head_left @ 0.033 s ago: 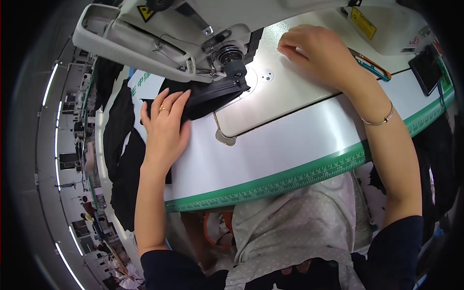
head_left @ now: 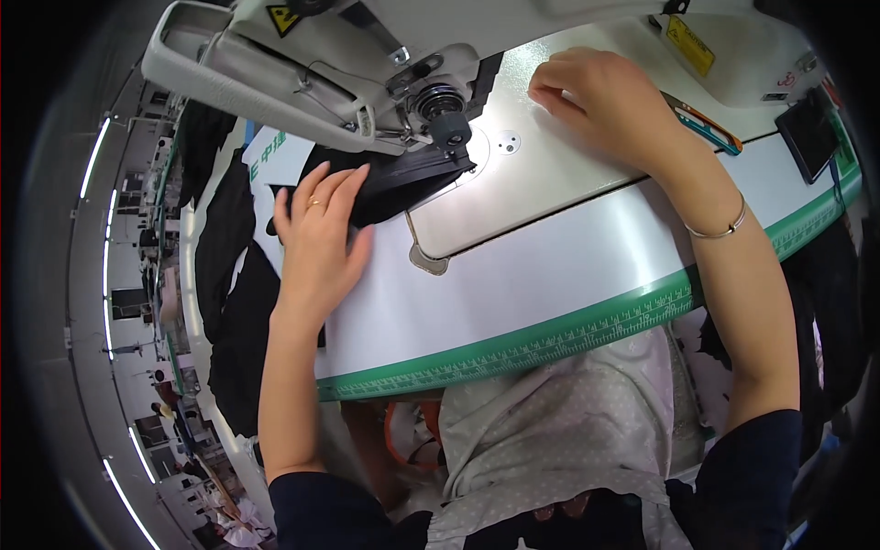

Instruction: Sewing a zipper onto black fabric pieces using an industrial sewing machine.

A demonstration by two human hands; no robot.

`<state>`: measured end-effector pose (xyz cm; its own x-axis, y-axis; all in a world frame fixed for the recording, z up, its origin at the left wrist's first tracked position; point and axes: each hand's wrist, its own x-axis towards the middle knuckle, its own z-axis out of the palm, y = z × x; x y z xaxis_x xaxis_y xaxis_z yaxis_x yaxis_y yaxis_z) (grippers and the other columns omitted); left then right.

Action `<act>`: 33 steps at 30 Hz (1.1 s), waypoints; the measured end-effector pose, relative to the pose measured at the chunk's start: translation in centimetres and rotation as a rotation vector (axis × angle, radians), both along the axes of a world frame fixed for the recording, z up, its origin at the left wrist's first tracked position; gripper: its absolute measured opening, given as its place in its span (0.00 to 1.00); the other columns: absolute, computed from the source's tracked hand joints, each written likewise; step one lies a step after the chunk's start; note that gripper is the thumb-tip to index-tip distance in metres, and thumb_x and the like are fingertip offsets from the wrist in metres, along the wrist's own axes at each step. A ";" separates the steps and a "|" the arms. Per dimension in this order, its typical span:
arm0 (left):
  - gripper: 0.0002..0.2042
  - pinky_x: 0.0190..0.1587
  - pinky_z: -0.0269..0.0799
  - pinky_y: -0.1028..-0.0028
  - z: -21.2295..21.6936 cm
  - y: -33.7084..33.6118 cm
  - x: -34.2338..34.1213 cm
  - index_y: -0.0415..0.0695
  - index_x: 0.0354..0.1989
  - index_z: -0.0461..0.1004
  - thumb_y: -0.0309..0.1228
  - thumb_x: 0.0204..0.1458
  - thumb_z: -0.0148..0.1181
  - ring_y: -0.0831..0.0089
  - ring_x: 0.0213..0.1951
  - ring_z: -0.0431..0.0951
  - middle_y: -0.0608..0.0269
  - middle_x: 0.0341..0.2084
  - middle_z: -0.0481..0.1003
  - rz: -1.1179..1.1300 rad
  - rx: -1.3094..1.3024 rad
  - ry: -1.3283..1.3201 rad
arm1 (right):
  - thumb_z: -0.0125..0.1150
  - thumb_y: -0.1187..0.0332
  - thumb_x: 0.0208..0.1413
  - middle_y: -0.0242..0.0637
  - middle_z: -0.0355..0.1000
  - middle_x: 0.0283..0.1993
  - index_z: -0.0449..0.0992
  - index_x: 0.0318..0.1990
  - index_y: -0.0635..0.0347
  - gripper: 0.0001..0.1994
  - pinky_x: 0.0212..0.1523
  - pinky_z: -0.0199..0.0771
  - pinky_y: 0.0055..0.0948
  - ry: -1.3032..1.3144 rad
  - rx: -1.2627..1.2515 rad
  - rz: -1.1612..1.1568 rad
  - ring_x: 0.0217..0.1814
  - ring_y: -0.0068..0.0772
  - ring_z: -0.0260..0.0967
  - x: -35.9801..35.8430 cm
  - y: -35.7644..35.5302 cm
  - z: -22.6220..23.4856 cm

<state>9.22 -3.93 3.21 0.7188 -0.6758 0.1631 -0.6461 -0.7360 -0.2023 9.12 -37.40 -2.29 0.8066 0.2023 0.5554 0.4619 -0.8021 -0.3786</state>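
Observation:
A black cloth piece [head_left: 403,188] lies folded under the presser area of the sewing machine [head_left: 449,133], its narrow end by the needle. My left hand [head_left: 321,229] rests on the cloth's left part, fingers stretched and spread, with a ring on one finger. The hand is open, pressing from above rather than gripping. On the metal machine bed [head_left: 477,220], right of the needle, sits my right hand [head_left: 596,101]. Its fingers are curled in toward the thumb, and nothing shows in them. The undersides of those fingers are hidden.
An orange and teal snipping tool [head_left: 710,128] lies just behind my right wrist. A dark flat device [head_left: 808,137] is at the right edge. Black fabric [head_left: 240,339] hangs at the left. A green ruler strip [head_left: 513,353] edges the white tabletop [head_left: 513,293].
My left hand has shifted slightly to the right, and the cloth edge beneath it has moved a little. My right hand stays where it was.

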 end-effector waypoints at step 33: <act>0.22 0.44 0.72 0.71 -4.6 -2.4 2.4 0.57 0.44 0.84 0.15 0.45 0.59 0.66 0.42 0.71 0.68 0.41 0.74 -0.177 -0.608 0.248 | 0.63 0.68 0.50 0.34 0.74 0.46 0.80 0.41 0.60 0.12 0.47 0.75 0.34 -0.105 -0.142 0.415 0.49 0.37 0.71 -1.9 4.3 0.8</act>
<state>11.62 -6.38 -1.35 0.6707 -0.6272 0.3959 -0.7414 -0.5505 0.3838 7.25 -33.11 -1.46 0.5820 0.5767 0.5734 0.7853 -0.5817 -0.2121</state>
